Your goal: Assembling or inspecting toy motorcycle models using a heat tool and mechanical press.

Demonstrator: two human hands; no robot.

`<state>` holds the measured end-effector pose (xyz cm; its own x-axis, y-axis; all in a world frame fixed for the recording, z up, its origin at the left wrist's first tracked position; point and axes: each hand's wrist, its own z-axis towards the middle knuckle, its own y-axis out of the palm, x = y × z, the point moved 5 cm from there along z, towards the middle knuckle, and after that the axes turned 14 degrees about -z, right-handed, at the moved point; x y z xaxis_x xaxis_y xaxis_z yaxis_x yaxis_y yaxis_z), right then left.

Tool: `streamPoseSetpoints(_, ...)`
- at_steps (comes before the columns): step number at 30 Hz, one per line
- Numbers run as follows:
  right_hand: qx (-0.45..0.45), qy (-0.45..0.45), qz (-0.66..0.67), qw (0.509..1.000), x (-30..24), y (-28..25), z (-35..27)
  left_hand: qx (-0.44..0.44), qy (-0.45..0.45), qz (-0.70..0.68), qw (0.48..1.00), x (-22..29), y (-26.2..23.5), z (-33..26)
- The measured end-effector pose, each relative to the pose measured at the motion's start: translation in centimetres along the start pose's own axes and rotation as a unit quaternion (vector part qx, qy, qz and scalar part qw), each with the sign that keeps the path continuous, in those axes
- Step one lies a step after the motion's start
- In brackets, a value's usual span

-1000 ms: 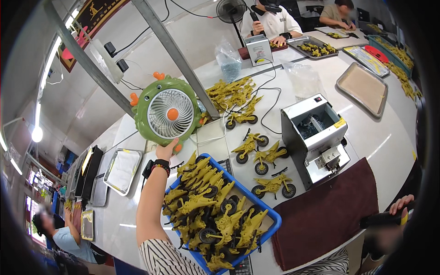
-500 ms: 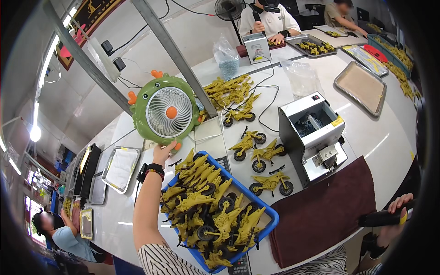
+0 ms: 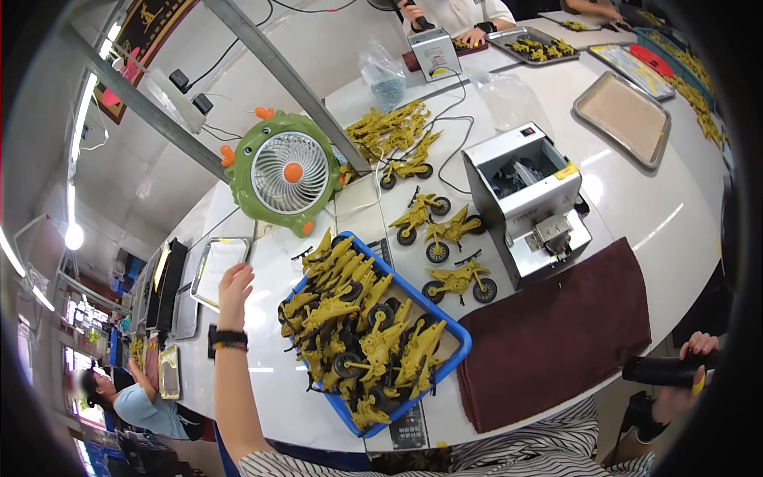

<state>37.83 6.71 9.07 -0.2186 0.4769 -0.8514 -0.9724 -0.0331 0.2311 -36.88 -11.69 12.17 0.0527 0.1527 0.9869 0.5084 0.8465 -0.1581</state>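
My left hand is raised over the white table, between the green fan and a metal tray. Its fingers are loosely stretched, and nothing shows in them. Beside that forearm is a blue tray heaped with yellow toy motorbikes with black wheels. The green animal-shaped fan stands just beyond my left hand, apart from it. At the lower right, my right hand is wrapped around a black cylindrical tool like a power screwdriver, near the edge of a dark red cloth.
A silver-and-black screw feeder box stands behind the cloth. Several toy motorbikes stand left of it. Yellow parts lie behind a metal post. An empty-looking tray lies far right. Co-workers sit across and at left.
My left hand has left the fan's lower edge and moved left and nearer to me. The view has shifted slightly. My right hand still grips the black tool.
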Motion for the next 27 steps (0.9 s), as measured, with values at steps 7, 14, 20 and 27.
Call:
streamPoseSetpoints(7,-0.012,0.039,0.113,0.993,0.8,1.4,1.2,0.009,0.092,0.079,0.993,1.3,-0.7,-17.0)
streamPoseSetpoints(14,-0.068,0.034,0.122,0.99,1.2,7.6,3.0,0.066,0.166,0.196,0.964,-0.5,3.4,-29.0)
streamPoseSetpoints(20,-0.166,0.011,0.112,0.98,2.1,9.1,3.9,0.028,0.184,0.206,0.961,0.8,8.9,-31.5)
streamPoseSetpoints(27,-0.128,0.088,0.135,0.979,3.6,8.0,4.2,-0.22,0.281,0.21,0.91,2.0,19.2,-33.3)
